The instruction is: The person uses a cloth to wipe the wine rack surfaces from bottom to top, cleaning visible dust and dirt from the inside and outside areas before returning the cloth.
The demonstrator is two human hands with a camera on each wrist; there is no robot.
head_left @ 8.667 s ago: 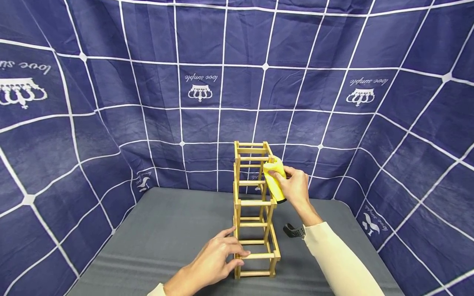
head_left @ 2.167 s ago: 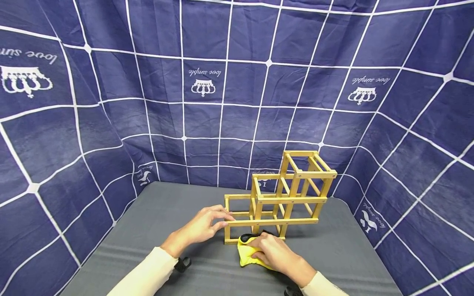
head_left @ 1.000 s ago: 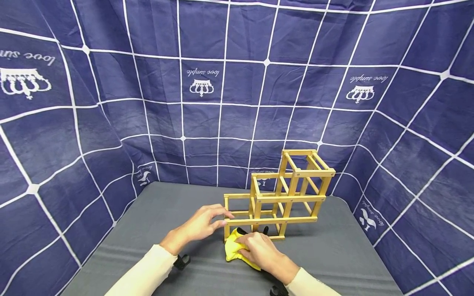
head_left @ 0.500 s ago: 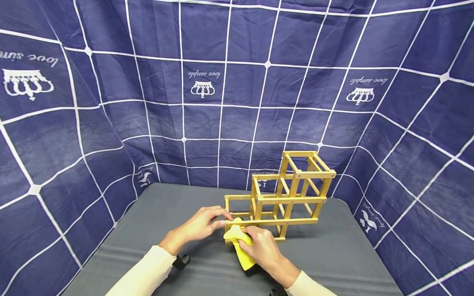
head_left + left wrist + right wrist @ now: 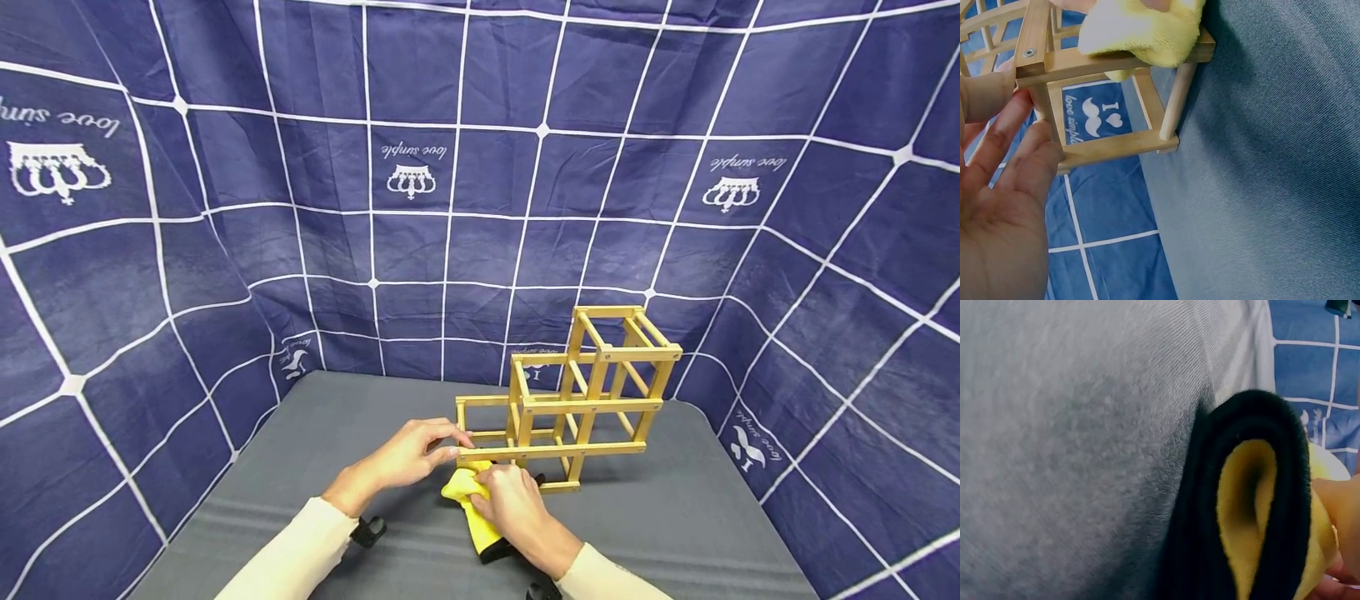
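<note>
A stepped wooden rack (image 5: 585,405) of light bars and posts stands on the grey surface, tall end to the right. My left hand (image 5: 408,452) holds the front corner of its low left end, thumb and fingers about the post (image 5: 1044,106). In my right hand (image 5: 513,504) is a yellow cloth (image 5: 480,517) with black edging, bunched against the front of the low left section. The left wrist view has the cloth (image 5: 1141,31) draped over an end bar (image 5: 1097,61). The cloth's folded black edge (image 5: 1260,412) fills much of the right wrist view.
Grey fabric (image 5: 360,400) covers the work surface. A blue sheet (image 5: 495,167) with white grid lines hangs behind and at both sides. Dark straps (image 5: 369,532) hang at the wrists.
Since the earliest frame the rack has turned from end-on to sideways, and the cloth has gone from its upper right side to its low left end. Lately my right hand shifted slightly left.
</note>
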